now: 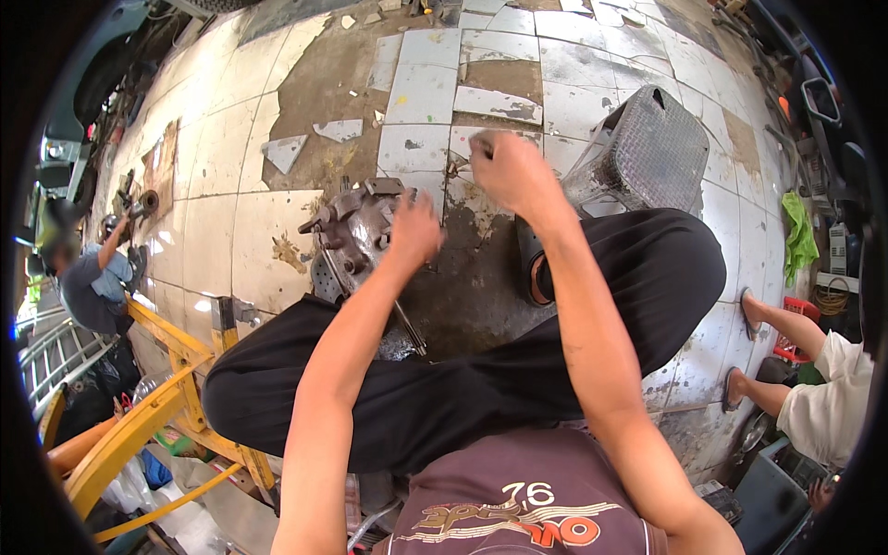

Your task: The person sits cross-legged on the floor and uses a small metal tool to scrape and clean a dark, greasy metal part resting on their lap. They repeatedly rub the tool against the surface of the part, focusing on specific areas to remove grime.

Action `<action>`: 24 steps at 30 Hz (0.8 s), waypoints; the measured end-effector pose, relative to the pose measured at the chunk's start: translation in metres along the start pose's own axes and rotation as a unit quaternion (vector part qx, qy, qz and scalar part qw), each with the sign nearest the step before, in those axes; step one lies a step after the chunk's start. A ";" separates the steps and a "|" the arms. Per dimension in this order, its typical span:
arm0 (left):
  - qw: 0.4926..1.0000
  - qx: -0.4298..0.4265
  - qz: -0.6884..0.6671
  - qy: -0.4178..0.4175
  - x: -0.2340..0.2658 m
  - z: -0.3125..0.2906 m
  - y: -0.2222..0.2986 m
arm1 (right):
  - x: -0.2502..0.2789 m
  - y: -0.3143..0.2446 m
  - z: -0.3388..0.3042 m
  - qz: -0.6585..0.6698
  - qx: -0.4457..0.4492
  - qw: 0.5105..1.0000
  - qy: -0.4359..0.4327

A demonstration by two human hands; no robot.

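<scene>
A grey cast-metal housing (356, 231), like a gearbox casing with several lugs and ports, sits on the floor between my knees. My left hand (418, 227) is at its right side, fingers smeared by motion, so whether it touches the metal is unclear. Farther forward and to the right, my right hand (511, 171) is raised over the tiles with its fingers curled closed. Something small and dark shows at those fingers, too little to name. A bundle of thin metal rods (409, 326) lies at the near side of the housing.
At right stands a stool with a checkered metal top (652, 148). Broken tiles (338, 129) lie ahead. A yellow metal frame (176, 356) is at my left. Another person (92, 277) crouches far left over metal parts; a person's sandalled feet (740, 388) are at right.
</scene>
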State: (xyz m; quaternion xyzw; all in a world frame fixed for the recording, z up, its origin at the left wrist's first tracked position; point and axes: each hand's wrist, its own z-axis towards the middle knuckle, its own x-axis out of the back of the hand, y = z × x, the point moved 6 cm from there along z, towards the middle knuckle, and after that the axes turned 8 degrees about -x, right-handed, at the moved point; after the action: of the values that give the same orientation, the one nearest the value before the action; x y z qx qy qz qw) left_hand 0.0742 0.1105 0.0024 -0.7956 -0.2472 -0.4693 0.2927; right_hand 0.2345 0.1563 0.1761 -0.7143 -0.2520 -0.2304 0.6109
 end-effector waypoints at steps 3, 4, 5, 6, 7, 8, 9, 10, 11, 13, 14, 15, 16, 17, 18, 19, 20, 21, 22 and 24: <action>0.983 -0.046 0.039 -0.173 -0.048 -0.018 0.064 | -0.038 0.034 0.010 0.017 -0.049 0.995 -0.080; 0.981 -0.046 0.072 -0.177 -0.047 -0.016 0.076 | -0.047 0.038 0.015 0.017 -0.071 0.991 -0.109; 0.955 -0.044 -0.118 -0.270 -0.046 -0.013 0.083 | -0.052 0.040 0.018 0.047 -0.081 0.992 -0.086; 0.884 -0.038 -0.307 -0.351 -0.036 -0.016 0.094 | -0.056 0.042 0.021 0.050 -0.089 0.990 -0.092; 0.875 -0.039 -0.352 -0.329 -0.023 -0.015 0.101 | -0.055 0.045 0.026 0.051 -0.099 0.989 -0.099; 0.865 -0.034 -0.396 -0.308 -0.014 -0.018 0.106 | -0.059 0.047 0.030 0.055 -0.104 0.987 -0.109; 0.852 -0.029 -0.439 -0.285 -0.011 -0.018 0.109 | -0.062 0.051 0.032 0.047 -0.114 0.986 -0.108; 0.915 -0.045 -0.347 -0.203 -0.011 -0.012 0.102 | -0.065 0.055 0.034 0.038 -0.125 0.986 -0.107; 0.960 -0.062 -0.245 -0.118 -0.014 -0.008 0.090 | -0.067 0.057 0.037 0.031 -0.135 0.985 -0.104; 0.996 -0.061 -0.070 0.010 -0.027 -0.010 0.074 | -0.077 0.065 0.043 0.055 -0.122 0.987 -0.089; 0.998 -0.040 -0.001 0.050 -0.037 -0.016 0.065 | -0.085 0.069 0.046 0.067 -0.114 0.988 -0.083; 0.993 -0.019 0.067 0.091 -0.037 -0.020 0.058 | -0.091 0.073 0.047 0.076 -0.120 0.987 -0.075; 0.994 -0.054 0.072 0.057 -0.047 -0.026 0.062 | -0.097 0.078 0.046 0.086 -0.127 0.986 -0.066; 0.993 -0.086 0.076 0.022 -0.050 -0.039 0.070 | -0.102 0.081 0.046 0.096 -0.132 0.985 -0.060; 0.989 -0.121 0.081 -0.014 -0.043 -0.049 0.076 | -0.103 0.083 0.045 0.098 -0.151 0.980 -0.083; 0.988 -0.152 0.030 -0.028 -0.034 -0.057 0.081 | -0.105 0.085 0.045 0.101 -0.170 0.974 -0.107; 0.985 -0.145 -0.075 -0.054 -0.019 -0.062 0.074 | -0.109 0.083 0.042 0.107 -0.186 0.968 -0.133; 0.970 -0.139 -0.183 -0.076 -0.007 -0.065 0.070 | -0.116 0.087 0.042 0.104 -0.187 0.967 -0.136; 0.944 -0.129 -0.288 -0.098 -0.002 -0.068 0.067 | -0.125 0.090 0.041 0.101 -0.188 0.967 -0.139; 0.961 -0.152 -0.226 -0.043 0.004 -0.068 0.050 | -0.139 0.096 0.041 0.102 -0.199 0.963 -0.150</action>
State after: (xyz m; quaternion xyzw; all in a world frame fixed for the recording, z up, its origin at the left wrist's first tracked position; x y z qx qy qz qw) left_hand 0.0684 0.0280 0.0208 -0.7739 -0.3586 -0.5201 0.0439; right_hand 0.1898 0.1739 0.0089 -0.8699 -0.2161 -0.1025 0.4314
